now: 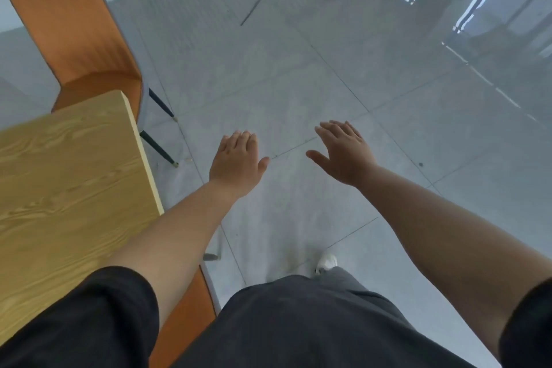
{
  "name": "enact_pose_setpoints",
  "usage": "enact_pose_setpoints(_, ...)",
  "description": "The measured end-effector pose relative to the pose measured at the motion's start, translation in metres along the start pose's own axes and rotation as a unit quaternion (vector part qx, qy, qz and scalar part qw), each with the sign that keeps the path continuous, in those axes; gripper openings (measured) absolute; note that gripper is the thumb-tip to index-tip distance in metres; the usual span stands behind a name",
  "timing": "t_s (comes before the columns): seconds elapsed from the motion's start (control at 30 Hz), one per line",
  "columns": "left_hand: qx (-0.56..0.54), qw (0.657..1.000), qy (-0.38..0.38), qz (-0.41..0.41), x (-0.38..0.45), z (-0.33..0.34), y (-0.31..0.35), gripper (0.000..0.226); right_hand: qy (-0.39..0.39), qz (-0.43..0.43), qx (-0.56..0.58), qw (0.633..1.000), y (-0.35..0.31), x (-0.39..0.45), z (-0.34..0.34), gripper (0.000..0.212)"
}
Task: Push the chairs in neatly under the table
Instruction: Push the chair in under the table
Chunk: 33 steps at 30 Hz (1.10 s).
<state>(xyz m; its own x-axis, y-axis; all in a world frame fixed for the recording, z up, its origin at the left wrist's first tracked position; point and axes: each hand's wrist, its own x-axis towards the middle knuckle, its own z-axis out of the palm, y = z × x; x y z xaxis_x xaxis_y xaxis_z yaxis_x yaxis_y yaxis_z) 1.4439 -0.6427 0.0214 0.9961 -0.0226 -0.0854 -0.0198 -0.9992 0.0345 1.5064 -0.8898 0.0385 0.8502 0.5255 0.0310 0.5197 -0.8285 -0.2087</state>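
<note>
Both hands free over the tiled floor — left hand and right hand with fingers straight and spread, holding nothing, touching neither chair. Far orange chair sits with its seat partly under the end of the wooden table, backrest upright, so it looks pushed in. A second orange chair shows beside the person's hip at the table's long edge — mostly hidden, so whether it is tucked in cannot be told; likely the remaining check.
</note>
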Motion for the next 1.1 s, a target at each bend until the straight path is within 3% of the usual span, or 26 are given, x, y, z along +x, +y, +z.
enact_pose_setpoints(0.53,0.001,0.99,0.028,-0.137,0.228,-0.037,-0.062,0.064,-0.027,-0.163,0.0,0.986,0.088,0.313,-0.014,0.07)
enact_pose_setpoints(0.87,-0.003,0.981,0.021,-0.194,0.328,-0.044,-0.133,0.065,-0.036,-0.225,0.004,0.974,0.082,0.466,0.001,0.067)
enact_pose_setpoints(1.1,-0.024,0.975,0.046,-0.215,0.415,-0.049,-0.231,0.063,-0.034,-0.24,-0.006,0.97,0.053,0.593,0.022,0.068)
